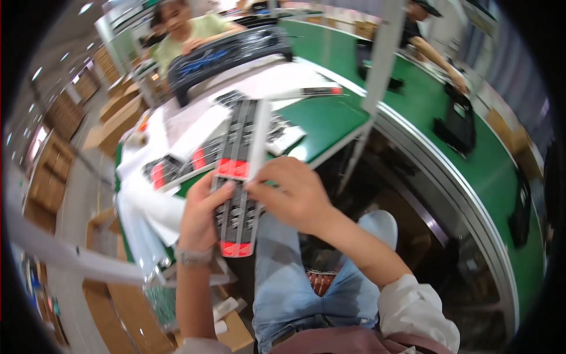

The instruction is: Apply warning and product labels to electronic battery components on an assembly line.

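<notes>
Brown cardboard cartons (50, 189) are lining the left of this factory workshop, and a dark-clad co-worker (433, 52) at far right is reaching over a long, green-topped, metal-edged bench (413, 99).

Head view, fisheye | mount: wearer's head, left of pair | faces: down, forward | near: left hand (198, 213), right hand (298, 193), lap (282, 274) | beyond: bench (333, 115) | rim: dark, edges bent
</notes>
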